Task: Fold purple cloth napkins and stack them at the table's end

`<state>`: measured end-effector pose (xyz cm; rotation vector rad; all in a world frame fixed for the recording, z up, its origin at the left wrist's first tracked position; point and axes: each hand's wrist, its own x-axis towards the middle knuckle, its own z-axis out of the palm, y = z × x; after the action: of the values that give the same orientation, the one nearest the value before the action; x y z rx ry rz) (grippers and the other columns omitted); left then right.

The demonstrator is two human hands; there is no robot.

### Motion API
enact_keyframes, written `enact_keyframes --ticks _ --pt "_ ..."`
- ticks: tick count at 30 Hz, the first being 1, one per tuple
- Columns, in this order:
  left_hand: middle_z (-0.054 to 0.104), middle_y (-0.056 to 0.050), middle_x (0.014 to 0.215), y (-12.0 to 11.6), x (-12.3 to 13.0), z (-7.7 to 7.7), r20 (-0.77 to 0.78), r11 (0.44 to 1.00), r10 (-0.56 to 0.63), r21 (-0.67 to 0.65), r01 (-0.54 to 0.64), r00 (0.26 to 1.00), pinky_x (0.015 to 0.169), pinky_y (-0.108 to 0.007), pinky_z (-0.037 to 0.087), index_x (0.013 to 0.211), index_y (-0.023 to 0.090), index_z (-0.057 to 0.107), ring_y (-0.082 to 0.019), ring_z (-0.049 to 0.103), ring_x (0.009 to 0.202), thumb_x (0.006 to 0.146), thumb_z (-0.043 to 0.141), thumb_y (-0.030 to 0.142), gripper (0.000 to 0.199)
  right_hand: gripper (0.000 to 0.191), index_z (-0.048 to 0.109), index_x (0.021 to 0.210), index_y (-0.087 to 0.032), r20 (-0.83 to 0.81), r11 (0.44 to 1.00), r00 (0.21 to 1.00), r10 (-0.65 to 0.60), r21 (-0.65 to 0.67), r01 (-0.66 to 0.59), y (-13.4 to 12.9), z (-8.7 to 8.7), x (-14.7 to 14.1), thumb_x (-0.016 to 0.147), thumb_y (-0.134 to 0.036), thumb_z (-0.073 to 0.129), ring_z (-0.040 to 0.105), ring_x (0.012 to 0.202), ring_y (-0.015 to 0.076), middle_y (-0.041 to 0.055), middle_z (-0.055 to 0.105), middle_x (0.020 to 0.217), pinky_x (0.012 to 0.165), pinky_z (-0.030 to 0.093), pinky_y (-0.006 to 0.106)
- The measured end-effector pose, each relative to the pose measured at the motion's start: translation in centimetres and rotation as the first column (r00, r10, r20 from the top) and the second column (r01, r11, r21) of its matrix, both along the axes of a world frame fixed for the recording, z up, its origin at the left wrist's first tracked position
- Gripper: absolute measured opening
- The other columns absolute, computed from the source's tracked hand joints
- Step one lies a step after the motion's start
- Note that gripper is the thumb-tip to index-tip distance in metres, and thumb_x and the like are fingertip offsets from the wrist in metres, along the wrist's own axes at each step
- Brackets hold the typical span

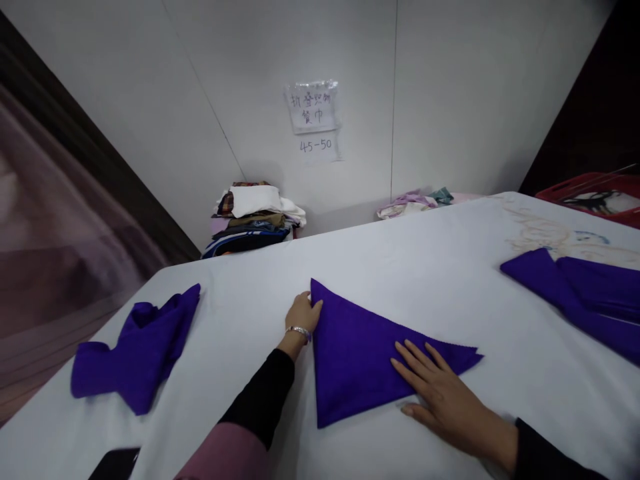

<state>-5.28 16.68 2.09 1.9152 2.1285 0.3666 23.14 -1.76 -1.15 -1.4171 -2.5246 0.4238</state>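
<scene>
Purple cloth (355, 353) tapers rightward, right hand (440, 400) nearer the tip, fingers spread flat; left hand (303, 315) touches its left edge, can't tell if pinching tbh.

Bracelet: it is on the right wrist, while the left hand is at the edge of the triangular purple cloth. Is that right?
Not quite: the head view shows the bracelet on the left wrist, not the right. The rest stands: the left hand is at the edge of the triangular purple cloth.

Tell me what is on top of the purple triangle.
The right hand lies partly on the purple triangle, fingers spread; the left hand is at its edge. Cloth under the fingers is hidden.
</scene>
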Motion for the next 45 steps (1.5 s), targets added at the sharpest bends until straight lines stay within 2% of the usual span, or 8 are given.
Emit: enact_keyframes --ticks 5,11,17,23,29,37,41,45 --pt "0.065 -0.013 0.110 -1.4 1.4 0.0 0.068 0.995 0.040 -0.099 -0.033 0.997 0.081 -0.032 0.046 0.127 0.014 0.042 -0.025 0.062 0.099 0.076 0.056 0.039 0.059 0.062 0.019 0.144 -0.030 -0.003 1.000 1.000 -0.001 -0.010 0.001 0.0 0.7 -0.1 0.090 -0.054 0.037 0.013 0.137 0.0282 0.0050 0.015 0.151 0.109 0.010 0.054" --pt "0.063 -0.014 0.115 -2.6 -0.3 0.2 0.114 0.988 0.106 -0.124 -0.091 0.988 0.084 -0.031 0.045 0.132 0.013 0.037 -0.024 0.060 0.103 0.076 0.056 0.032 0.062 0.064 0.023 0.143 -0.027 -0.012 0.996 0.997 0.079 -0.031 -0.079 0.8 1.4 0.1 0.089 -0.057 0.036 0.011 0.138 0.0274 0.0082 0.017 0.151 0.109 0.007 0.053" --pt "0.066 -0.013 0.109 -7.0 -3.3 0.6 0.109 0.975 0.208 -0.099 -0.198 0.972 0.083 -0.032 0.046 0.133 0.012 0.035 -0.025 0.061 0.102 0.078 0.054 0.035 0.062 0.063 0.031 0.141 -0.026 -0.013 0.955 0.957 0.291 -0.053 -0.291 4.6 2.4 0.7 0.087 -0.058 0.039 0.014 0.138 0.0259 0.0084 0.022 0.149 0.109 0.004 0.051" --pt "0.071 -0.008 0.097 -11.4 -4.9 0.2 0.116 0.977 0.200 -0.102 -0.189 0.973 0.080 -0.033 0.047 0.137 0.013 0.029 -0.025 0.064 0.097 0.081 0.050 0.040 0.065 0.061 0.032 0.140 -0.027 -0.012 0.951 0.952 0.307 -0.047 -0.307 5.3 2.5 1.5 0.088 -0.057 0.039 0.013 0.138 0.0248 0.0073 0.021 0.150 0.109 0.003 0.050" --pt "0.062 -0.012 0.118 -11.9 -5.1 0.1 0.092 0.983 0.173 -0.078 -0.166 0.981 0.083 -0.036 0.046 0.128 0.017 0.041 -0.027 0.062 0.101 0.081 0.049 0.041 0.054 0.060 0.034 0.139 -0.024 -0.009 0.987 0.987 0.161 0.006 -0.161 4.4 2.0 4.3 0.088 -0.055 0.040 0.015 0.137 0.0249 0.0096 0.022 0.149 0.109 0.004 0.049" --pt "0.069 -0.009 0.097 -11.6 -5.3 -0.2 0.108 0.985 0.174 -0.033 -0.172 0.979 0.076 -0.039 0.048 0.130 0.019 0.038 -0.029 0.065 0.090 0.080 0.047 0.051 0.060 0.052 0.043 0.135 -0.023 -0.077 0.996 0.994 -0.080 0.041 0.083 4.2 2.1 6.8 0.091 -0.049 0.037 0.024 0.135 0.0249 0.0085 0.035 0.144 0.110 0.010 0.048" --pt "0.066 -0.009 0.099 -12.4 -4.7 0.8 0.116 0.982 0.189 0.002 -0.190 0.975 0.075 -0.039 0.049 0.136 0.016 0.028 -0.028 0.063 0.092 0.079 0.043 0.057 0.071 0.043 0.057 0.121 -0.021 -0.273 0.926 0.901 -0.338 0.075 0.370 6.1 2.4 7.7 0.090 -0.045 0.040 0.037 0.128 0.0230 0.0080 0.049 0.134 0.106 0.027 0.042" --pt "0.055 -0.015 0.115 -14.1 -3.1 1.8 0.000 0.971 0.105 0.218 -0.103 0.994 0.081 -0.041 0.049 0.133 0.015 0.035 -0.029 0.055 0.104 0.083 0.035 0.055 0.064 0.036 0.069 0.091 -0.018 -0.314 0.843 0.801 -0.509 0.006 0.538 8.5 2.3 8.5 0.088 -0.043 0.043 0.042 0.123 0.0245 0.0102 0.054 0.127 0.102 0.033 0.040"
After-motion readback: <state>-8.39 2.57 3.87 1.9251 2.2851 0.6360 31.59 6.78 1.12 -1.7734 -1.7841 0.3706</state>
